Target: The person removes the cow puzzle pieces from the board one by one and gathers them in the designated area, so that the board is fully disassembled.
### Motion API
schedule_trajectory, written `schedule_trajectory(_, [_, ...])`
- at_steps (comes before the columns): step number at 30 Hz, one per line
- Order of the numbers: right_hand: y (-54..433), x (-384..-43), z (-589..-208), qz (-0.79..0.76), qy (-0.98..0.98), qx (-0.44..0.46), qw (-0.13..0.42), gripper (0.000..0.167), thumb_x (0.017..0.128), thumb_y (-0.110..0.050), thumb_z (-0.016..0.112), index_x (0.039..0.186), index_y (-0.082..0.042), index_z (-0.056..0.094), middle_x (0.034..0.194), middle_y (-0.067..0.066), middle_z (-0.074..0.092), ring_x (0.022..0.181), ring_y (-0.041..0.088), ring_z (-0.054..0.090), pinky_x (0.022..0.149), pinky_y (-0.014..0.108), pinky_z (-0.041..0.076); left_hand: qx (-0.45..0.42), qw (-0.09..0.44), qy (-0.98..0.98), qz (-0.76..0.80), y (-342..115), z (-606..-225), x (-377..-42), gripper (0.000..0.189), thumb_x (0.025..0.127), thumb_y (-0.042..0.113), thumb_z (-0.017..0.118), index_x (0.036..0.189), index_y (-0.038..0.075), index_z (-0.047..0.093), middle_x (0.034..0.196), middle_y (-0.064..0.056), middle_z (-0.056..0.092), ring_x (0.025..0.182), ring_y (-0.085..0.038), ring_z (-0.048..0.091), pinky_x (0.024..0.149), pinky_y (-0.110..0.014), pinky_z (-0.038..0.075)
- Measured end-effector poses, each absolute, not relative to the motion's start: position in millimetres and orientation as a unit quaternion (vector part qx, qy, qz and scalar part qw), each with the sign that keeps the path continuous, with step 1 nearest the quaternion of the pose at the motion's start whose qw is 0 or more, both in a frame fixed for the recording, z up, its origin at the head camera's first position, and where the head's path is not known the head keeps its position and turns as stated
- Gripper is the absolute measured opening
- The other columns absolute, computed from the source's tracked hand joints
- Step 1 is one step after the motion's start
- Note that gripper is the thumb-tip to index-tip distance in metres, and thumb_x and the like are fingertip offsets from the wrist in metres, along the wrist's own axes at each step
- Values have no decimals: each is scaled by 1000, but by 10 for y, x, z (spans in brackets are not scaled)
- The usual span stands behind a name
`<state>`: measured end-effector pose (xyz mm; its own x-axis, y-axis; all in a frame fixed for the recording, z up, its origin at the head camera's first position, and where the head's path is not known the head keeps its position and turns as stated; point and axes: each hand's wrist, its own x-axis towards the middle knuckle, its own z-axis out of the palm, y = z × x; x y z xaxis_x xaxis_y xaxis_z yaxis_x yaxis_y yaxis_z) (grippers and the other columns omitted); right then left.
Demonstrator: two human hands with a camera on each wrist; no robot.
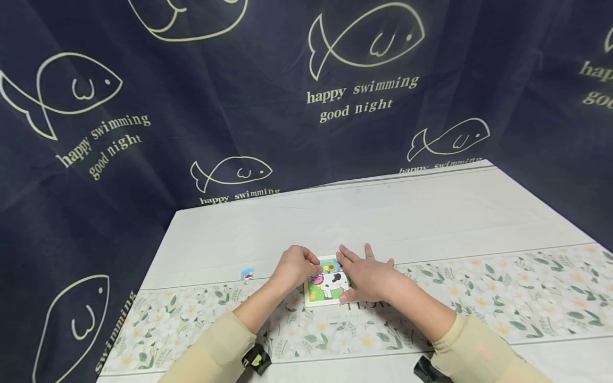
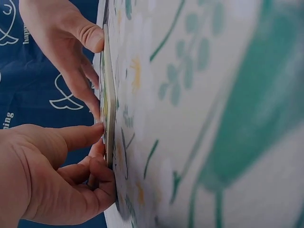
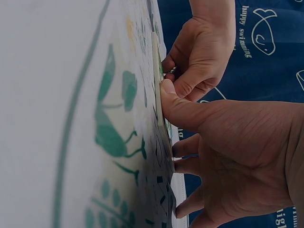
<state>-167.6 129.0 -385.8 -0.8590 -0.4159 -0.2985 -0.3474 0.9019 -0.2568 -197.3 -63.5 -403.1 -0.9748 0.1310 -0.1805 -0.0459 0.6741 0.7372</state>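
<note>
A small jigsaw puzzle [image 1: 325, 287] with a black-and-white cow on green grass lies flat on the table in the head view. My left hand [image 1: 298, 267] is at its upper left corner, thumb and curled index finger pinching at a puzzle piece there, mostly hidden by the fingertips. From the right, my right hand [image 1: 371, 276] rests across the puzzle's right side with fingers spread and its thumb [image 3: 168, 88] pressing the board's near edge. Edge-on in the left wrist view, the puzzle's pale board [image 2: 110, 102] shows beneath both hands.
A loose puzzle piece [image 1: 247, 274] with blue on it lies on the table to the left of my left hand. The white table [image 1: 431, 213] has a flowered band [image 1: 479, 292] across it. Behind stands a dark blue curtain [image 1: 287, 117] with fish drawings.
</note>
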Motion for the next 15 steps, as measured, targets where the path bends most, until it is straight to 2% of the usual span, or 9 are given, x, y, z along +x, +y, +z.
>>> schedule_trajectory(15, [1287,-1676,-3857,-91,960,-198,175,100,83,-54,76,159,-8,31,168,7,17,143,61,13,86,88,24,44,91,908,408,-634,-4014,-1956,16,84,5,82,82,7,66,72,-4,59,65,-15,55,57,-27,45])
